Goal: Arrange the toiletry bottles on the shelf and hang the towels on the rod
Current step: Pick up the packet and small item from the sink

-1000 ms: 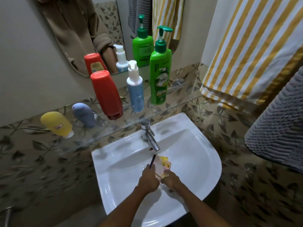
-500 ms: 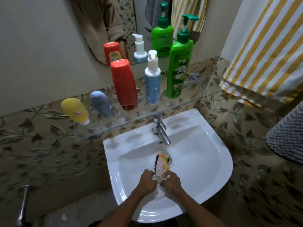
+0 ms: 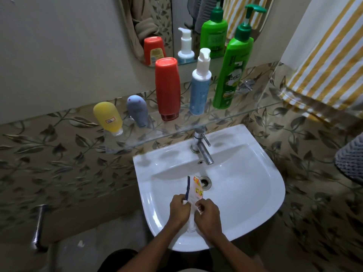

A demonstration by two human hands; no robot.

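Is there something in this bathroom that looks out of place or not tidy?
Mostly tidy: five bottles stand in a row on the glass shelf. The odd item is a small printed packet, gripped by the left hand and right hand over the sink; it is neither bottle nor towel. The striped towel hangs bunched.

Below you sits a white ceramic basin (image 3: pixel 245 193), its chrome tap (image 3: pixel 202 148) at 12 o'clock and round drain (image 3: pixel 205 181) at centre. A curved-edged mirror (image 3: pixel 167 26) hangs above; leaf-patterned beige tiles (image 3: pixel 59 163) cover the wall.
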